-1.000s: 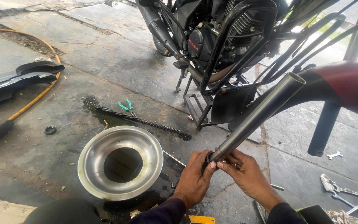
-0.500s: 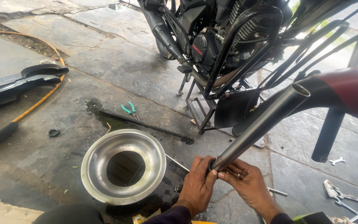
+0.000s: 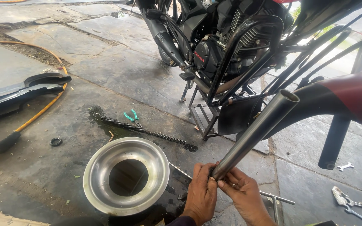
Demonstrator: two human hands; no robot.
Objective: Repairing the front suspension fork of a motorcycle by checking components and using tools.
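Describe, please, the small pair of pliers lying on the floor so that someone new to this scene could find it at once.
Start at the motorcycle standing on the stone floor. In front of it a long dark coil spring lies slantwise, above the shiny steel bowl. The pliers lie at the spring's upper left end, and their bright green handles set them apart from every grey tool around.

Left hand (image 3: 200,188), right hand (image 3: 241,192), fingers clenched

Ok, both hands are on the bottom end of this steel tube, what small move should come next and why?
Probably swing the tube's lower end left, over the steel bowl. Both hands, left and right, grip that end just right of the bowl, the tube tilts up toward the motorcycle, and the floor around the bowl looks wet and dark, so any drips would land inside.
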